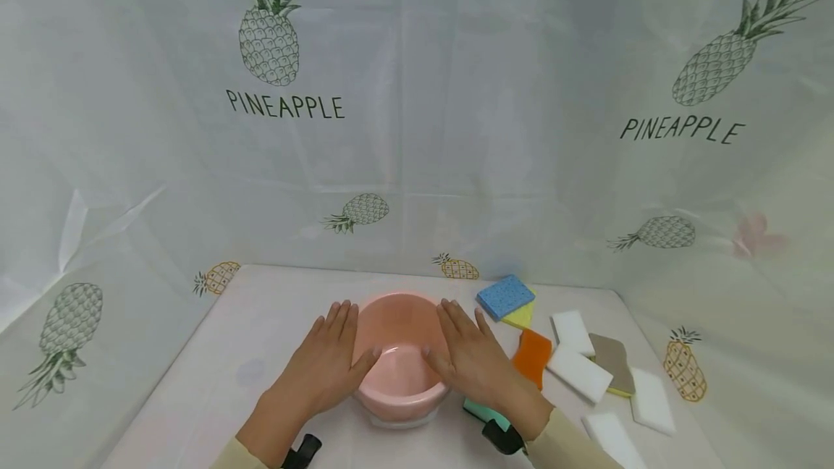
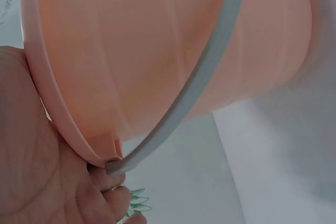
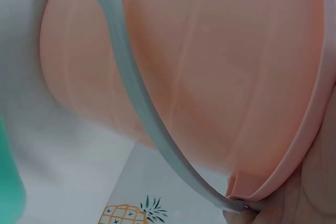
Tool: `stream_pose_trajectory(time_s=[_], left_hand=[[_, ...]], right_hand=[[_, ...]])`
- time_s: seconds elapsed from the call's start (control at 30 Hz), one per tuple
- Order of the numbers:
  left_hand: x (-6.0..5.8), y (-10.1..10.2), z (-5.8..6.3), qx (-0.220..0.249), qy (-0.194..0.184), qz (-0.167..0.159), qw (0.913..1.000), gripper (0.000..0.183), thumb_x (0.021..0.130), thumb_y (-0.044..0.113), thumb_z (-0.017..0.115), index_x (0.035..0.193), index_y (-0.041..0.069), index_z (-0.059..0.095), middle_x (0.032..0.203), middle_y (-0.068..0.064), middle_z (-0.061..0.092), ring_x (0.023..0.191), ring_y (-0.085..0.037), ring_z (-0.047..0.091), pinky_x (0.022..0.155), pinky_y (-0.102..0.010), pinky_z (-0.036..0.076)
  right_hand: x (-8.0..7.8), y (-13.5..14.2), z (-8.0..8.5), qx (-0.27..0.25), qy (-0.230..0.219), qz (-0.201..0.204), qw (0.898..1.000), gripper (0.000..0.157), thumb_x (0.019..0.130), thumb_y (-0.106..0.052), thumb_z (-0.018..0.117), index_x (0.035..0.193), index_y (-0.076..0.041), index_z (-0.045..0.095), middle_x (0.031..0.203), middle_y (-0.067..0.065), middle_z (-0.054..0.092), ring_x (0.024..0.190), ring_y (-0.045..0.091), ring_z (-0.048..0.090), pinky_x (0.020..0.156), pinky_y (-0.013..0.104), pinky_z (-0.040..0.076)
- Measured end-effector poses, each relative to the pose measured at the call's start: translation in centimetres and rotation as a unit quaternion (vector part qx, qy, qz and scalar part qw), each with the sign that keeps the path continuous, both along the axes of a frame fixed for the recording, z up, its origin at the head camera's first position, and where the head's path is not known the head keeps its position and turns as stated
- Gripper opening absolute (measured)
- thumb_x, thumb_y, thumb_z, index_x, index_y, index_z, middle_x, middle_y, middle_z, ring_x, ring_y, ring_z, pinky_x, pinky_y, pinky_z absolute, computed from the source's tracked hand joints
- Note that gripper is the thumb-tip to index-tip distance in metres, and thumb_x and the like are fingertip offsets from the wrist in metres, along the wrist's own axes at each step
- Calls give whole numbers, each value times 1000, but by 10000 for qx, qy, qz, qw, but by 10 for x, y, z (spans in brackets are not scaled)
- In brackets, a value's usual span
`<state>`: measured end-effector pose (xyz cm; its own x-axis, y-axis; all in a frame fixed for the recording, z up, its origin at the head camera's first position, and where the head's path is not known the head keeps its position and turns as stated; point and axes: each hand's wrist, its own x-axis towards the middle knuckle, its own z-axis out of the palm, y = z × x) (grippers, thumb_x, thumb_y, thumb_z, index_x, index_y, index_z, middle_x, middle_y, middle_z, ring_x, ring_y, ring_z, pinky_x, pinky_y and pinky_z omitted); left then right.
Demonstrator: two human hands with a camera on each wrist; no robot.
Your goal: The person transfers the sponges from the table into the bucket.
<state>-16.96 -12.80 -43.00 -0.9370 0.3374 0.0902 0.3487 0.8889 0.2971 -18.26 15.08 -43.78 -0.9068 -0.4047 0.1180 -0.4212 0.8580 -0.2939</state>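
Note:
A pink bucket (image 1: 400, 320) stands upright on the white-covered table, its opening facing up and its inside looking bare. My left hand (image 1: 326, 364) lies against the left of the rim, fingers straight and pointing away from me, thumb over the opening. On the right side of the rim rests my right hand (image 1: 472, 360) in the same way, its thumb also over the opening. The bucket's grey handle (image 2: 202, 66) hangs down along the near wall. In both wrist views, fingers are right at the handle's hinges under the rim.
Right of the bucket lie a blue sponge (image 1: 504, 297) over a yellow one (image 1: 520, 317), an orange sponge (image 1: 533, 355), several white sponge blocks (image 1: 580, 373) and a brown-grey sponge (image 1: 612, 364). A green sponge (image 1: 483, 411) is partly under my right wrist. A pineapple-print sheet (image 1: 456, 150) hangs behind.

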Motion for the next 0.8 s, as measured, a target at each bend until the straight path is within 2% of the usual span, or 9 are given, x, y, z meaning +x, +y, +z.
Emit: stream_pose_trajectory(time_s=[0.3,0.57,0.8], left_hand=[[23,-11,-5,183,284,-123,9994,86,109,60,44,161,-7,33,170,-26,30,160,-42,25,128,-64,25],[45,-21,-6,358,356,-20,9987,85,107,61,45,162,-3,35,170,-22,33,159,-41,28,126,-65,27],[53,-24,-8,354,549,39,9979,80,108,58,48,162,-1,38,170,-20,34,159,-40,28,126,-65,25]], right_hand=[[22,-4,-3,-10,155,105,9998,80,108,-61,41,162,-2,39,171,15,34,161,32,29,131,63,17],[41,-10,-3,-95,93,267,9996,82,109,-63,35,163,-2,36,172,15,32,161,30,27,130,62,19],[48,-14,-1,-18,33,241,9997,82,109,-63,36,164,-2,35,173,14,30,162,29,26,131,62,19]])
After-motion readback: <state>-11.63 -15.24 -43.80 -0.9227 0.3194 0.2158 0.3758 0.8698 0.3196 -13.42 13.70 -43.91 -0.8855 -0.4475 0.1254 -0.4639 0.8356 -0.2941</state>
